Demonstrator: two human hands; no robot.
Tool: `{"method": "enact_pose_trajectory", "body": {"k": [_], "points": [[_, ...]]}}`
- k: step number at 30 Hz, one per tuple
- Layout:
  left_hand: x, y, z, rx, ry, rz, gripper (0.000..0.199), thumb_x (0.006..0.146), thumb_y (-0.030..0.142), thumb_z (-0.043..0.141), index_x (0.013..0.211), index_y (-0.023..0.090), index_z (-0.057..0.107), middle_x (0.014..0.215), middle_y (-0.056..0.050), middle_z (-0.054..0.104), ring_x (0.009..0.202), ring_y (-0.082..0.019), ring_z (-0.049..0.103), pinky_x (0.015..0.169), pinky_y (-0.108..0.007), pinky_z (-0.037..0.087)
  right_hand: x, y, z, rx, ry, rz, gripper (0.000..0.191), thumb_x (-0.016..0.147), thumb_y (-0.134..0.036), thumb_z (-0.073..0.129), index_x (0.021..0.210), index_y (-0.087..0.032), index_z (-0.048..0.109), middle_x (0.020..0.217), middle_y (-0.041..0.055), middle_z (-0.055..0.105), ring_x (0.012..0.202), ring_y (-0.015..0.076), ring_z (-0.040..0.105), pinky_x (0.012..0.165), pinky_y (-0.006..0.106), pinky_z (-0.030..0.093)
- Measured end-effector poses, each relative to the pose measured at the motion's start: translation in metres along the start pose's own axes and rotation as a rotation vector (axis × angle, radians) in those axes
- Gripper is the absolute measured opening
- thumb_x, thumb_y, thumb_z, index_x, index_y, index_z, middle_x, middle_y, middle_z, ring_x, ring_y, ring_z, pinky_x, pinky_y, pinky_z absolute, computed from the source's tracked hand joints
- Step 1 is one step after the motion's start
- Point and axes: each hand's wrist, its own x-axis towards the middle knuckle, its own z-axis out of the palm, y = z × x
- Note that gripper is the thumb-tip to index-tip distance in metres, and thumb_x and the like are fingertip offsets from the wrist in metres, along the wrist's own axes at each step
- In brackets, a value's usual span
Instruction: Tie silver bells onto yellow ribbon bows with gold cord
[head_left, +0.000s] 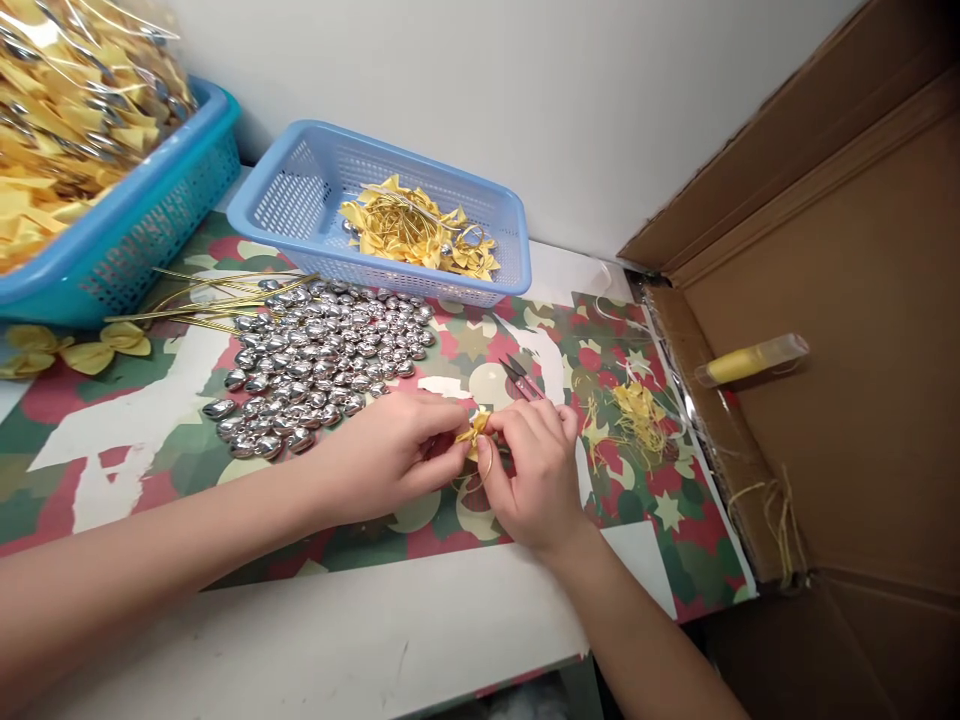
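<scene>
Between my two hands is a small yellow ribbon bow (472, 430) with a gold cord hanging below it. My left hand (409, 440) pinches the bow from the left with thumb and forefinger. From the right, my right hand (532, 465) pinches the bow's other side, fingers curled. Left of my hands lies a spread of shiny silver bells or beads (322, 350); their exact kind is unclear. Just beyond my right hand are dark-tipped thread snips (521, 378), partly hidden behind the fingers.
A blue basket (277, 235) at the back holds yellow bows with gold cords. Another blue basket (165, 215), at left, carries a bag of bows. Gold cords (217, 305) lie near the silver pieces. Yellow scraps (637, 415) sit at right, beside a cardboard wall (840, 240) with a yellow tube (754, 360).
</scene>
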Motion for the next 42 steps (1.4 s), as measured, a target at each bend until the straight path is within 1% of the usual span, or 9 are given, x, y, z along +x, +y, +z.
{"method": "enact_pose_trajectory", "body": {"k": [6,12,15,19,21,30,33,38,42], "points": [[0.001,-0.005,0.002,-0.003,-0.051,0.007,0.027,0.084,0.017,0.046,0.059,0.019,0.036,0.053,0.005,0.039,0.049,-0.009,0.035,0.049,-0.023,0.026,-0.001,0.001,0.002,-0.082,-0.009,-0.083,0.016,0.090,-0.019,0.047,0.074,-0.019,0.052,0.068,0.0019,0.060,0.070,0.0172,0.045,0.073,0.036,0.027],[0.001,-0.007,0.001,0.000,-0.128,-0.028,0.027,0.084,0.018,0.047,0.059,0.019,0.038,0.055,0.003,0.044,0.052,-0.011,0.038,0.050,-0.024,0.026,-0.001,0.004,0.005,-0.079,0.045,-0.138,0.020,0.083,-0.015,0.052,0.063,-0.019,0.049,0.058,-0.0005,0.052,0.063,0.0150,0.041,0.066,0.034,0.027],[0.001,-0.006,-0.001,-0.070,-0.168,-0.030,0.027,0.085,0.018,0.047,0.059,0.019,0.041,0.054,0.003,0.044,0.052,-0.010,0.037,0.049,-0.024,0.026,0.000,0.004,0.006,0.027,0.078,-0.126,0.024,0.082,-0.015,0.050,0.059,-0.020,0.044,0.053,-0.0017,0.046,0.058,0.0135,0.038,0.061,0.032,0.028],[-0.001,-0.007,-0.003,-0.237,-0.184,-0.056,0.024,0.086,0.018,0.049,0.061,0.017,0.050,0.055,0.004,0.047,0.051,-0.008,0.039,0.048,-0.021,0.028,-0.001,0.003,0.005,0.302,0.124,-0.040,0.027,0.085,-0.019,0.048,0.059,-0.020,0.042,0.052,-0.0021,0.044,0.053,0.0122,0.037,0.057,0.029,0.032],[-0.001,-0.008,-0.004,-0.297,-0.188,-0.079,0.023,0.085,0.018,0.050,0.063,0.017,0.053,0.056,0.004,0.050,0.052,-0.008,0.041,0.047,-0.020,0.029,-0.001,0.001,0.004,0.388,0.144,-0.002,0.027,0.085,-0.019,0.049,0.059,-0.020,0.042,0.052,-0.0021,0.045,0.052,0.0116,0.038,0.056,0.028,0.033],[-0.003,-0.013,-0.002,-0.378,-0.221,-0.137,0.024,0.087,0.024,0.049,0.065,0.016,0.055,0.056,0.003,0.050,0.051,-0.008,0.040,0.045,-0.020,0.028,-0.002,0.000,0.006,0.516,0.161,0.085,0.028,0.084,-0.019,0.053,0.058,-0.019,0.043,0.052,-0.0033,0.043,0.052,0.0099,0.039,0.053,0.024,0.033],[-0.003,-0.013,-0.001,-0.342,-0.201,-0.123,0.025,0.087,0.024,0.048,0.064,0.016,0.054,0.055,0.004,0.050,0.050,-0.008,0.040,0.046,-0.020,0.028,-0.001,0.001,0.004,0.437,0.115,0.038,0.026,0.084,-0.018,0.050,0.059,-0.019,0.043,0.053,-0.0033,0.045,0.053,0.0099,0.039,0.057,0.026,0.034],[-0.003,-0.009,-0.002,-0.178,-0.138,-0.039,0.025,0.083,0.018,0.048,0.058,0.017,0.048,0.052,0.005,0.043,0.050,-0.008,0.037,0.047,-0.021,0.026,0.000,0.003,-0.004,0.054,0.062,-0.141,0.021,0.077,-0.018,0.052,0.058,-0.018,0.043,0.053,-0.0032,0.043,0.057,0.0112,0.035,0.063,0.031,0.027],[-0.002,-0.007,0.000,-0.023,-0.119,-0.012,0.024,0.080,0.017,0.049,0.057,0.018,0.041,0.051,0.004,0.042,0.050,-0.009,0.036,0.048,-0.024,0.025,-0.001,0.002,-0.008,-0.080,0.054,-0.190,0.021,0.075,-0.021,0.053,0.056,-0.018,0.043,0.053,-0.0029,0.040,0.057,0.0117,0.031,0.063,0.031,0.025]]}}
